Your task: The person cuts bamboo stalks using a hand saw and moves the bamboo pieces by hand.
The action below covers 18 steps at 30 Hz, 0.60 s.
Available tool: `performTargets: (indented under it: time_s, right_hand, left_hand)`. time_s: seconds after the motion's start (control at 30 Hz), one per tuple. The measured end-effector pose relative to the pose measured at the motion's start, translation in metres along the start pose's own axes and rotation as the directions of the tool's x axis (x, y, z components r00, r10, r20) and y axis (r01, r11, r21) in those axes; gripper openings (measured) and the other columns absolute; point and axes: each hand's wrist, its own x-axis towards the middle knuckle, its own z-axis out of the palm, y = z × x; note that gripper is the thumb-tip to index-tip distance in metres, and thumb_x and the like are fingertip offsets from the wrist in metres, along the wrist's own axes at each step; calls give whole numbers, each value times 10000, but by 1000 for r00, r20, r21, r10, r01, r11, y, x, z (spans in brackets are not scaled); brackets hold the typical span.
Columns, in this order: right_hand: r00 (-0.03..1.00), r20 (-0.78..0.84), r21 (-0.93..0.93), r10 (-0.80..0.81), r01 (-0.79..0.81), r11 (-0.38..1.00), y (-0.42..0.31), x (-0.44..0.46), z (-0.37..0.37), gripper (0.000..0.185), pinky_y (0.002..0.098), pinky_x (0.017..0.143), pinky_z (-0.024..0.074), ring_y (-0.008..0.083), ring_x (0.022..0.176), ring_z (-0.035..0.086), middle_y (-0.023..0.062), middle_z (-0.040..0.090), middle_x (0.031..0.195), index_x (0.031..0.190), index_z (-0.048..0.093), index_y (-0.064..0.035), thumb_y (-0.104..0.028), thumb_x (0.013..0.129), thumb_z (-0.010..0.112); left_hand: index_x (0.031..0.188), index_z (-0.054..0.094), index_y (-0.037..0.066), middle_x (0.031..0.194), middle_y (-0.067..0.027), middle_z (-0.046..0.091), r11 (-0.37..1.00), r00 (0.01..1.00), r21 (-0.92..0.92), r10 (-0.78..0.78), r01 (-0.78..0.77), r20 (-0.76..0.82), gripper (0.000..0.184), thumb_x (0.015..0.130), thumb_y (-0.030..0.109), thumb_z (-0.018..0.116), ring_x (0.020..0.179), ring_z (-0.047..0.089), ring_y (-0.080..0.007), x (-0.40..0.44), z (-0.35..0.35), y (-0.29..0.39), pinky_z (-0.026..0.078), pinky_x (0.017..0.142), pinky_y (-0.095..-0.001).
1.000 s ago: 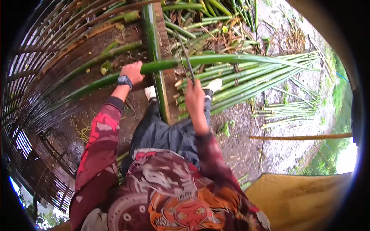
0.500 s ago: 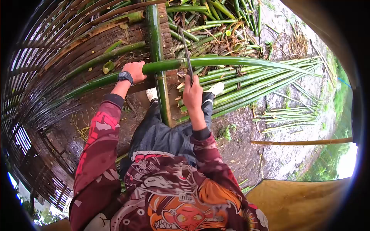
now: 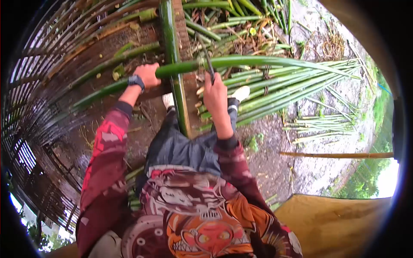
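A long green bamboo pole [image 3: 245, 61] runs across in front of me, resting over a thick upright-looking bamboo post [image 3: 171, 45]. My left hand [image 3: 147, 75], with a watch on the wrist, is closed round the pole left of the post. My right hand [image 3: 215, 96] grips the handle of a long-bladed cutting tool [image 3: 209, 63]. Its narrow dark blade crosses the pole beside a pale node ring, right of the post. Whether it is a knife or a saw, I cannot tell. The blade's far end is blurred.
A tied bundle of thin bamboo poles [image 3: 275, 92] lies on the right, by my foot. Cut bamboo pieces [image 3: 215, 26] are heaped beyond. A slatted bamboo frame [image 3: 47, 51] curves along the left. Shorter sticks [image 3: 322, 127] lie farther right, near a brown tarp [image 3: 331, 219].
My right hand has moved slightly up and the blade's far end sits lower and looks shorter. My left hand and the pole have shifted slightly left and up with the view.
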Motion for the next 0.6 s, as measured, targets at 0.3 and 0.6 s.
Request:
performTargets:
  time_s: [0.3, 0.6]
  right_hand:
    - [994, -105, 35, -30, 34, 999, 5, -3, 9, 288, 584, 601, 428, 538, 723, 616, 304, 636, 746, 1037, 548, -11, -294, 1084, 530]
    - [966, -199, 151, -168, 199, 968, 77, -9, 49, 204, 540, 580, 427, 509, 720, 614, 254, 635, 755, 1006, 555, -44, -235, 1076, 566]
  left_hand:
    - [1045, 629, 123, 1025, -60, 669, 962, 851, 274, 155, -13, -502, 453, 705, 309, 863, 993, 664, -268, -15, 37, 4, 529, 821, -420]
    - [1094, 688, 103, 1017, -173, 762, 1000, 999, 14, 8, -9, 44, 468, 754, 413, 775, 977, 729, -379, 8, -19, -1, 587, 885, -500]
